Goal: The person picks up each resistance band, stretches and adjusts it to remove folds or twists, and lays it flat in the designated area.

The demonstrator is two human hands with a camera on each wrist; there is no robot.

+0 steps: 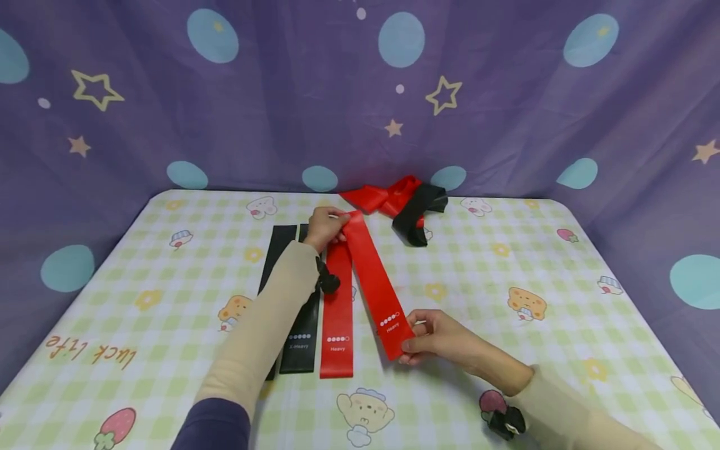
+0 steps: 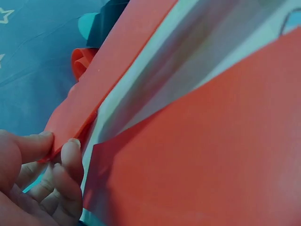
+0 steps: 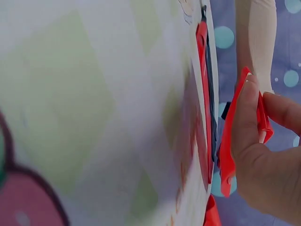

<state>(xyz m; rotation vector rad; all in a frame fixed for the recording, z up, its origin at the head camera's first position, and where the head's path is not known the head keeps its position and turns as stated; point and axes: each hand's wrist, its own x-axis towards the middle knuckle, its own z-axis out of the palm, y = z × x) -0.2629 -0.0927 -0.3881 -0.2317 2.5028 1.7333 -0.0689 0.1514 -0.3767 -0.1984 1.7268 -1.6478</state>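
A red resistance band (image 1: pixel 375 275) marked Heavy is stretched out flat at a slant, raised off the table. My left hand (image 1: pixel 326 228) pinches its far end between thumb and fingers, clearly seen in the left wrist view on the band (image 2: pixel 103 70). At the near end, beside the printed label, my right hand (image 1: pixel 435 337) pinches the corner; the right wrist view shows thumb and fingers on the red band (image 3: pixel 228 146). Another red Heavy band (image 1: pixel 337 300) lies flat just left of it. Next to that lies a black X-Heavy band (image 1: pixel 298 353), partly hidden by my left arm.
A further black band (image 1: pixel 281 240) lies at the left of the row, mostly behind the left sleeve. Toward the back edge sit crumpled red bands (image 1: pixel 388 197) and a twisted black band (image 1: pixel 413 215). A purple curtain (image 1: pixel 315 94) hangs behind the checked tablecloth (image 1: pixel 169 325).
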